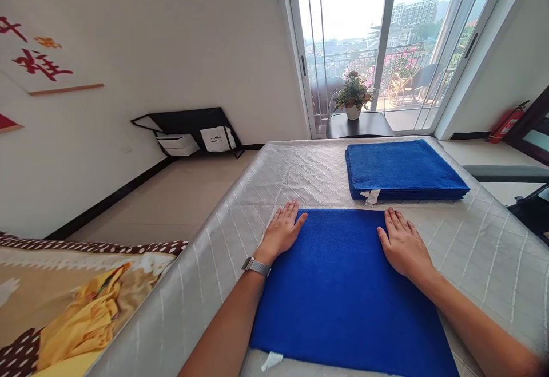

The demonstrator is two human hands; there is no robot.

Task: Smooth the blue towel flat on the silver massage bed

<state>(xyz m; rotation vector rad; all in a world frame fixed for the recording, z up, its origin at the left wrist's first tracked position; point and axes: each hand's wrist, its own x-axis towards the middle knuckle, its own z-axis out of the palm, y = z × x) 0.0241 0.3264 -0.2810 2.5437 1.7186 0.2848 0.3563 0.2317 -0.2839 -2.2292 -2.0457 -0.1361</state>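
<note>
A blue towel (pixel 343 297) is spread flat on the quilted silver-grey mattress (pixel 223 262), a white tag (pixel 271 360) sticking out at its near left edge. My left hand (pixel 283 229) lies flat over its far left corner, fingers stretched forward, thumb out on the cloth; a watch is on that wrist. Over the far right corner rests my right hand (pixel 403 242), also flat, with the fingers pointing away from me. Just beyond it sits a neat stack of folded blue towels (pixel 398 165), with white tags at its front edge.
On the left is a bed with patterned bedding (pixel 150 262) and a crumpled yellow cloth (pixel 92 314). A potted plant (pixel 353 99) stands on a dark chair (pixel 360 126) by the glass door. A black rack (pixel 189 122) holding white boxes is against the wall.
</note>
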